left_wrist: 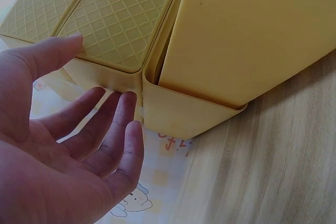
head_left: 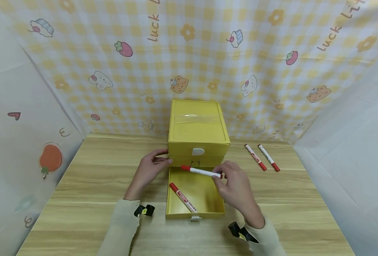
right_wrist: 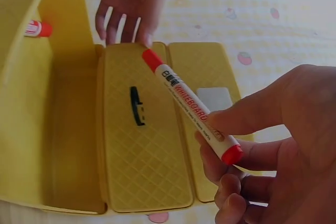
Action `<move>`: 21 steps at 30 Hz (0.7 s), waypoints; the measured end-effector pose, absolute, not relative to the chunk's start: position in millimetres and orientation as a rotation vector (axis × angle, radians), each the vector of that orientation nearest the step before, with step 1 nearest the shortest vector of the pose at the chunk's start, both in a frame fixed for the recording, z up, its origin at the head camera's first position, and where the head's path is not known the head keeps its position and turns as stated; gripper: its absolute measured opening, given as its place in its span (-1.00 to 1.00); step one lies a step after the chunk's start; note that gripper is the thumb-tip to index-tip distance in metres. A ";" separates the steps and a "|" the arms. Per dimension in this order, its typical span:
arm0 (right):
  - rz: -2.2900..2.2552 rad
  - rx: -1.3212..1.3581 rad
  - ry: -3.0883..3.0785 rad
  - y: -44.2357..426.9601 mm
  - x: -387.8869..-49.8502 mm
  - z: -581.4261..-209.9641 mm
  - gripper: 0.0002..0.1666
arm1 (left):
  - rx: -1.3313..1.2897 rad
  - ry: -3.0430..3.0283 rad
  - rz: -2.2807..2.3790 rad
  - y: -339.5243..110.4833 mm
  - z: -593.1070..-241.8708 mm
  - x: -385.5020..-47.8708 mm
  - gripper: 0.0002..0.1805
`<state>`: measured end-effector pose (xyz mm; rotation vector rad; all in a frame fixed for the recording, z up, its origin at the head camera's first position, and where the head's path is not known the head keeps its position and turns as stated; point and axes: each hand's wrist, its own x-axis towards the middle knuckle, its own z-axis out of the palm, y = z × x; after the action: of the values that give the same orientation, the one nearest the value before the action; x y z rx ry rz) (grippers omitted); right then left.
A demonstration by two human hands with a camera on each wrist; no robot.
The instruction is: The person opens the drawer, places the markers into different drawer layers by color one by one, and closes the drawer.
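Note:
My right hand (head_left: 237, 186) pinches a white whiteboard marker with red ends (head_left: 201, 171) between thumb and fingers, near one end. The marker is held above the pulled-out lower drawer (head_left: 208, 199) of a yellow two-drawer box (head_left: 196, 129). In the right wrist view, "WHITEBOARD" shows on its barrel (right_wrist: 190, 104). Inside the drawer lies a red and white marker (head_left: 183, 197), slanted along the left side. My left hand (head_left: 149, 172) is at the box's left side, thumb near the front edge; in the left wrist view its fingers (left_wrist: 118, 140) are loosely bent and hold nothing.
Two more markers, one red and white (head_left: 255, 157) and one white with a red cap (head_left: 269, 158), lie on the wooden table (head_left: 96, 177) right of the box. The upper drawer, with a white tab (head_left: 198, 152), is closed. A checkered cloth (head_left: 189, 64) hangs behind.

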<state>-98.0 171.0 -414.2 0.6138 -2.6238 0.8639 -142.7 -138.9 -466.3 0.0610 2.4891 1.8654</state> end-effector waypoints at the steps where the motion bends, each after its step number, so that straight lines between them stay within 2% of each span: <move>1: 0.862 0.618 -2.628 170.3 -98.4 -415.3 -0.88 | 0.062 2.490 1.865 -138.8 -466.2 -142.7 -0.39; 21: 0.737 0.653 -2.737 156.4 -101.9 -431.3 -0.81 | 0.071 2.486 1.860 -139.3 -465.5 -143.0 -0.38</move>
<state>-101.9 156.4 -431.3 0.6533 -2.7366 0.7374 -143.0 -139.3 -465.5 0.0711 2.4860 1.8602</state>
